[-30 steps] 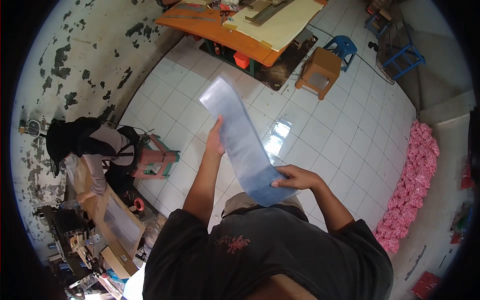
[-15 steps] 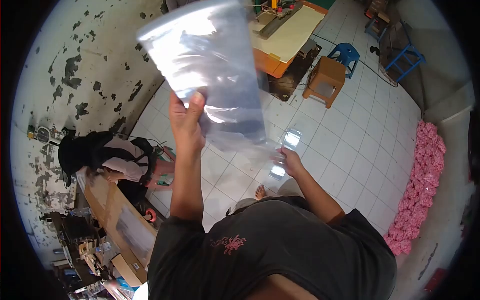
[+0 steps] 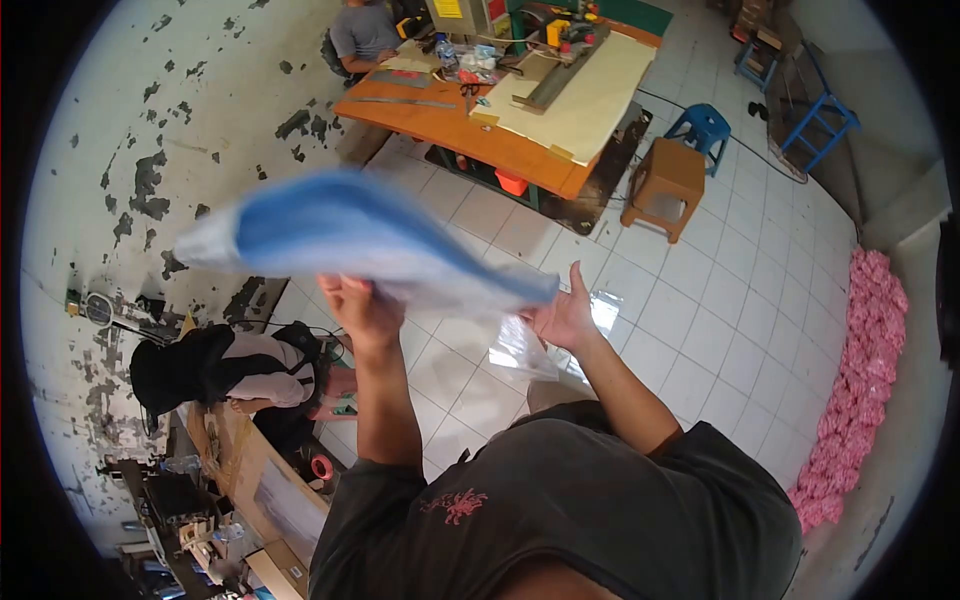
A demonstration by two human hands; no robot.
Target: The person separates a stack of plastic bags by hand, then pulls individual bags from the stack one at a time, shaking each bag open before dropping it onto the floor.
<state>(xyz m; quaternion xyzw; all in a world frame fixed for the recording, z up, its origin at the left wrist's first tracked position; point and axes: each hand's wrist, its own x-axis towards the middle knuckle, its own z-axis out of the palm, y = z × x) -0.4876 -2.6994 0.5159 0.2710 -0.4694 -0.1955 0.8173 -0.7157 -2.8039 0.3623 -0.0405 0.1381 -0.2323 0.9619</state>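
A clear plastic sheet or bag with a blue area (image 3: 340, 225) stretches in the air across the front of me, blurred by motion. My left hand (image 3: 365, 312) is closed on its lower edge near the middle. At the right end of the plastic is my right hand (image 3: 562, 312), with the thumb raised and the end of the plastic at its fingers. Below that hand hangs a smaller clear plastic piece (image 3: 518, 348).
An orange table (image 3: 530, 160) with tools stands ahead, a seated person (image 3: 362, 35) behind it. Brown (image 3: 664, 185) and blue (image 3: 703, 128) stools are beside it. Another person (image 3: 250, 365) bends over a workbench (image 3: 240, 440) at left. Pink bundles (image 3: 860, 370) line the right wall.
The plastic has swung down and left from upright to nearly level, and its blue part now shows. My right hand has risen slightly, its thumb spread. The orange table is more visible.
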